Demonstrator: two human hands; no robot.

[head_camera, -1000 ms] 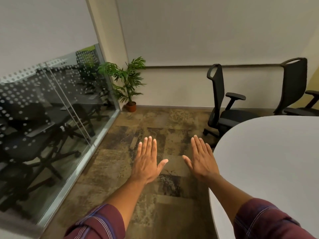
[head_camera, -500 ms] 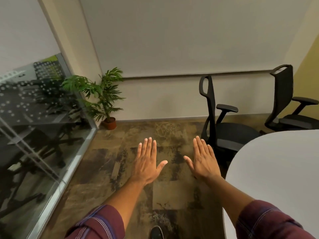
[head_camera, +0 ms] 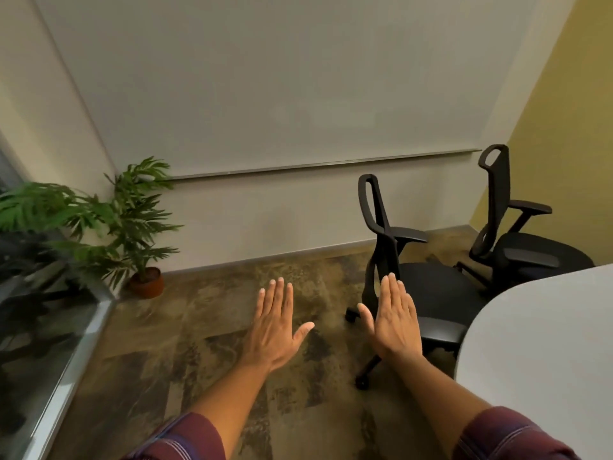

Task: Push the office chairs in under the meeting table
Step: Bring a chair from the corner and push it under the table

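Two black office chairs stand away from the white meeting table [head_camera: 544, 353] at the right. The nearer chair [head_camera: 431, 293] is seen side-on, its seat facing the table's rounded end. The farther chair [head_camera: 524, 250] stands by the yellow wall. My left hand [head_camera: 275, 327] is held out flat over the carpet, palm down, holding nothing. My right hand [head_camera: 394, 320] is likewise flat and holds nothing, in front of the nearer chair's backrest without touching it.
A potted palm [head_camera: 139, 227] stands in the left corner beside a glass partition [head_camera: 39, 327]. A large whiteboard [head_camera: 282, 88] covers the far wall. Patterned carpet [head_camera: 205, 327] lies between the glass and the chairs.
The view has swung to the right and moved closer to the chairs. The nearer chair now sits just behind my right hand. Both hands keep the same flat pose.
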